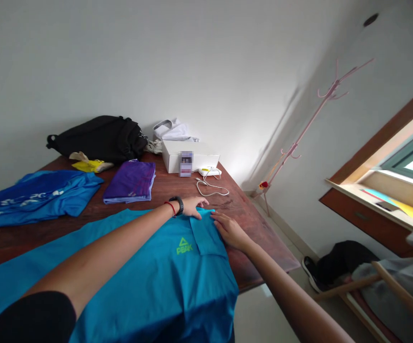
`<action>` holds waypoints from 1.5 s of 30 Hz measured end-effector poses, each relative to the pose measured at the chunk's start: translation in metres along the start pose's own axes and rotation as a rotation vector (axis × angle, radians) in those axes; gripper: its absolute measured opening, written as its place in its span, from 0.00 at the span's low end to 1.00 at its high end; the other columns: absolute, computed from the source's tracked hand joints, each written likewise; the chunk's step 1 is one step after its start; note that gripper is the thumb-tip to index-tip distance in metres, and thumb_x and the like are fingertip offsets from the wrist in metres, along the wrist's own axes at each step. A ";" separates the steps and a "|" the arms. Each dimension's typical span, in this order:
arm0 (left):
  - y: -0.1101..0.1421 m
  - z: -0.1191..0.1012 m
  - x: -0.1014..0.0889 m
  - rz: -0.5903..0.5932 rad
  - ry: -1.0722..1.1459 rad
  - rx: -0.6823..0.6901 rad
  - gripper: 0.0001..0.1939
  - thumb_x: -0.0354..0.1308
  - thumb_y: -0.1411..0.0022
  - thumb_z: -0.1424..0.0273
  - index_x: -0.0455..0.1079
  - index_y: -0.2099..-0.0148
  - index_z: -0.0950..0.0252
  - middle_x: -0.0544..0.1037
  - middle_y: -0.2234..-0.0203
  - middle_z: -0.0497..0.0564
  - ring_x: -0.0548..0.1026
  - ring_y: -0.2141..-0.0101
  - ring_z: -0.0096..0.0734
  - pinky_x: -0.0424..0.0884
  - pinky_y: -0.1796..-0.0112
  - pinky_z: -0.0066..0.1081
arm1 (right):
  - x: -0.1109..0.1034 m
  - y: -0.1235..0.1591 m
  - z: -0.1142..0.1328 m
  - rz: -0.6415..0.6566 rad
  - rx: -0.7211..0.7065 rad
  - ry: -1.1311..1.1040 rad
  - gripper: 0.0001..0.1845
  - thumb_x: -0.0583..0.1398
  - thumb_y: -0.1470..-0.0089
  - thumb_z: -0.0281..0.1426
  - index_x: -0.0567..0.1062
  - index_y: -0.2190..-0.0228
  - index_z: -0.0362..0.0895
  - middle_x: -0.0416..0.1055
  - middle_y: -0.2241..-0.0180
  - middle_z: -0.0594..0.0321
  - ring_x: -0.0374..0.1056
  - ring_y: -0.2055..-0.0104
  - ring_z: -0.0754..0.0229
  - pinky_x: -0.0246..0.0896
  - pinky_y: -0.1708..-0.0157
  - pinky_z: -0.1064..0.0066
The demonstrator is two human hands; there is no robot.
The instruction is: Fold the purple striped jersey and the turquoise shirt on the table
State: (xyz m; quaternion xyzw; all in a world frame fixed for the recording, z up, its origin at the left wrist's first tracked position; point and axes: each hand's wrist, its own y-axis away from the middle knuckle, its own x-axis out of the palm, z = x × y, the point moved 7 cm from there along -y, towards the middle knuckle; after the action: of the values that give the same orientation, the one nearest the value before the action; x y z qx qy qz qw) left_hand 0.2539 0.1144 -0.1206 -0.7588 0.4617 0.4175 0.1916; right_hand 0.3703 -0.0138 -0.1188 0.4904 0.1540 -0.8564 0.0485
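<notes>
A turquoise polo shirt (156,281) with a green logo lies spread across the near part of a dark wooden table (242,209). My left hand (194,206), with a black watch and a red string at the wrist, lies flat on the shirt's collar end with fingers stretched out. My right hand (230,228) rests open beside the collar, fingers on the shirt's edge. Neither hand grips anything.
A blue shirt (35,196) lies at the left and a folded purple garment (130,186) behind the polo. Farther back are a black bag (99,138), a white box (188,157) and a white cable (210,188). A pink coat stand (299,138) stands right.
</notes>
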 end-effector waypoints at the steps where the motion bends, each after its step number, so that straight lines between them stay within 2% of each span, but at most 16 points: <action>1: 0.003 0.000 -0.001 -0.018 -0.034 -0.003 0.37 0.72 0.50 0.69 0.66 0.39 0.62 0.76 0.46 0.56 0.75 0.49 0.38 0.70 0.51 0.30 | 0.004 -0.008 -0.005 0.032 0.010 0.005 0.26 0.48 0.31 0.40 0.72 0.41 0.41 0.66 0.38 0.49 0.61 0.34 0.50 0.56 0.34 0.55; 4: 0.015 -0.004 -0.004 -0.073 -0.135 -0.006 0.33 0.71 0.48 0.71 0.68 0.40 0.61 0.74 0.46 0.56 0.74 0.47 0.41 0.69 0.48 0.32 | 0.016 -0.020 -0.016 0.170 0.017 0.042 0.31 0.48 0.31 0.45 0.65 0.36 0.41 0.56 0.32 0.50 0.49 0.29 0.47 0.46 0.31 0.52; 8: 0.036 -0.021 0.001 -0.169 -0.249 -0.008 0.27 0.64 0.38 0.68 0.66 0.38 0.62 0.65 0.37 0.61 0.67 0.40 0.50 0.62 0.41 0.42 | 0.028 -0.019 -0.022 0.298 0.001 0.098 0.43 0.52 0.36 0.56 0.49 0.30 0.48 0.38 0.27 0.57 0.31 0.26 0.44 0.32 0.30 0.45; 10: 0.048 -0.040 0.015 -0.211 -0.302 0.043 0.30 0.60 0.34 0.62 0.61 0.33 0.62 0.59 0.33 0.62 0.59 0.34 0.52 0.56 0.37 0.46 | 0.029 -0.017 -0.027 0.302 0.008 0.117 0.45 0.52 0.38 0.57 0.46 0.29 0.51 0.35 0.27 0.58 0.28 0.26 0.43 0.30 0.30 0.43; 12: 0.059 -0.061 0.037 -0.221 -0.352 0.126 0.37 0.57 0.32 0.55 0.52 0.28 0.64 0.54 0.30 0.63 0.53 0.32 0.51 0.53 0.35 0.47 | 0.028 -0.016 -0.033 0.278 0.039 0.132 0.39 0.48 0.34 0.54 0.48 0.30 0.53 0.35 0.27 0.60 0.28 0.26 0.44 0.30 0.30 0.42; 15: 0.073 -0.080 0.074 -0.147 -0.381 0.181 0.47 0.53 0.34 0.45 0.43 0.25 0.67 0.44 0.28 0.64 0.45 0.30 0.55 0.50 0.35 0.52 | 0.023 -0.016 -0.047 0.210 0.123 0.162 0.31 0.40 0.30 0.47 0.52 0.30 0.53 0.37 0.27 0.61 0.30 0.25 0.46 0.32 0.31 0.42; 17: 0.083 -0.085 0.091 -0.081 -0.375 0.207 0.45 0.48 0.33 0.42 0.43 0.25 0.61 0.40 0.27 0.61 0.42 0.29 0.58 0.47 0.35 0.57 | 0.020 -0.018 -0.055 0.176 0.170 0.181 0.31 0.41 0.29 0.46 0.54 0.31 0.52 0.39 0.27 0.60 0.30 0.26 0.45 0.34 0.31 0.41; 19: 0.091 -0.089 0.099 -0.024 -0.370 0.257 0.41 0.45 0.32 0.41 0.45 0.25 0.53 0.39 0.27 0.56 0.40 0.29 0.60 0.44 0.35 0.61 | 0.020 -0.021 -0.060 0.162 0.189 0.181 0.31 0.44 0.30 0.46 0.55 0.31 0.51 0.40 0.27 0.58 0.31 0.26 0.43 0.35 0.32 0.41; 23: 0.102 -0.095 0.100 0.051 -0.348 0.343 0.40 0.44 0.34 0.39 0.44 0.26 0.48 0.43 0.27 0.53 0.38 0.29 0.60 0.41 0.35 0.64 | 0.017 -0.031 -0.062 0.112 0.220 0.124 0.28 0.50 0.32 0.43 0.63 0.34 0.50 0.46 0.28 0.56 0.37 0.26 0.43 0.37 0.32 0.40; 26: 0.103 -0.097 0.098 0.055 -0.351 0.337 0.40 0.43 0.34 0.38 0.44 0.26 0.45 0.42 0.27 0.53 0.39 0.30 0.61 0.40 0.37 0.68 | 0.012 -0.039 -0.060 0.039 0.269 0.085 0.25 0.55 0.34 0.42 0.70 0.39 0.48 0.53 0.30 0.54 0.43 0.27 0.41 0.40 0.34 0.38; 30: 0.101 -0.095 0.095 0.033 -0.394 0.275 0.38 0.44 0.35 0.38 0.45 0.27 0.39 0.41 0.27 0.52 0.41 0.30 0.65 0.39 0.40 0.75 | 0.009 -0.049 -0.054 -0.041 0.330 0.063 0.23 0.50 0.31 0.41 0.75 0.44 0.47 0.59 0.33 0.53 0.48 0.29 0.40 0.44 0.35 0.37; 33: 0.101 -0.094 0.095 0.031 -0.395 0.252 0.37 0.45 0.35 0.38 0.45 0.28 0.38 0.42 0.27 0.51 0.42 0.30 0.65 0.39 0.40 0.75 | 0.015 -0.055 -0.039 -0.060 0.302 0.054 0.25 0.46 0.31 0.38 0.72 0.42 0.44 0.58 0.33 0.51 0.46 0.28 0.43 0.45 0.33 0.43; 35: 0.102 -0.094 0.094 0.022 -0.383 0.243 0.37 0.45 0.36 0.38 0.47 0.28 0.37 0.46 0.27 0.51 0.44 0.31 0.65 0.39 0.39 0.74 | 0.025 -0.057 -0.022 -0.031 0.196 0.060 0.26 0.49 0.32 0.38 0.69 0.39 0.44 0.55 0.31 0.52 0.41 0.27 0.44 0.44 0.32 0.47; 38: 0.104 -0.095 0.093 -0.006 -0.362 0.230 0.37 0.44 0.36 0.37 0.50 0.28 0.38 0.53 0.29 0.53 0.48 0.32 0.65 0.39 0.38 0.72 | 0.045 -0.054 -0.002 0.076 0.041 0.067 0.28 0.49 0.32 0.41 0.64 0.35 0.48 0.50 0.29 0.56 0.38 0.26 0.43 0.39 0.31 0.44; 41: 0.106 -0.095 0.092 -0.015 -0.347 0.222 0.37 0.42 0.36 0.36 0.50 0.28 0.39 0.53 0.29 0.53 0.47 0.31 0.64 0.38 0.38 0.72 | 0.055 -0.052 -0.003 0.157 0.012 0.073 0.29 0.45 0.30 0.45 0.60 0.33 0.51 0.46 0.28 0.58 0.36 0.26 0.42 0.36 0.32 0.41; 45: 0.111 -0.094 0.092 0.016 -0.324 0.207 0.38 0.42 0.36 0.36 0.48 0.28 0.39 0.45 0.27 0.52 0.41 0.30 0.65 0.37 0.39 0.74 | 0.052 -0.060 -0.021 0.197 0.042 0.158 0.32 0.44 0.31 0.49 0.55 0.31 0.53 0.40 0.27 0.58 0.32 0.26 0.40 0.34 0.32 0.40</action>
State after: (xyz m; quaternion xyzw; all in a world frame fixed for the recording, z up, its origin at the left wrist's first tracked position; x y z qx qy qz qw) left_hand 0.2221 -0.0549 -0.1301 -0.6543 0.4712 0.4860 0.3372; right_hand 0.3466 0.0535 -0.1597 0.5698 0.0905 -0.8094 0.1100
